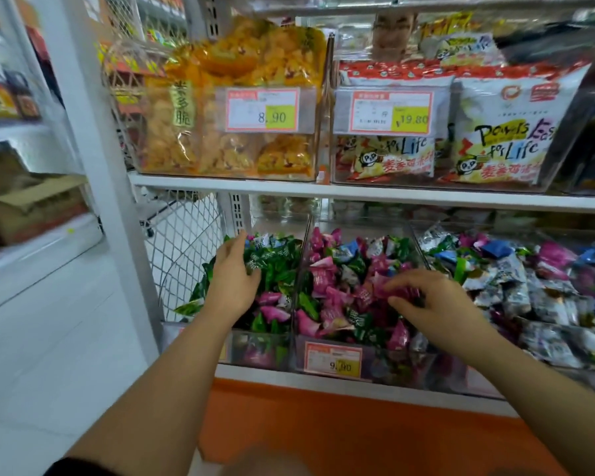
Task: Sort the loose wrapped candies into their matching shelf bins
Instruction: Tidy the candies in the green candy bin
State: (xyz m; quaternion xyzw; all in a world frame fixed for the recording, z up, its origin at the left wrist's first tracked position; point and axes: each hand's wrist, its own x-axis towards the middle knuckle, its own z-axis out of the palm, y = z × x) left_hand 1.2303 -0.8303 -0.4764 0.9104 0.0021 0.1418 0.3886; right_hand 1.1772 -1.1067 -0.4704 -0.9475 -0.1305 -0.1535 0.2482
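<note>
Three clear bins of wrapped candies stand on the lower shelf. The left bin (255, 352) holds mostly green candies (275, 259) with a few pink ones near its front. The middle bin (385, 365) holds mostly pink candies (327, 280) mixed with green, blue and white ones. The right bin (564, 369) holds white, blue, pink and green candies. My left hand (232, 273) rests on the green pile in the left bin, its fingers curled into the wrappers. My right hand (426, 300) reaches into the middle bin, with its fingertips pinching a pink candy (397, 292).
The upper shelf (358, 194) carries clear bins of orange snack bags (234, 97) and white snack bags (495, 132) with price tags. A wire mesh panel (182, 249) closes the shelf's left side. A white post (93, 166) stands further left. The orange base (358, 427) runs below.
</note>
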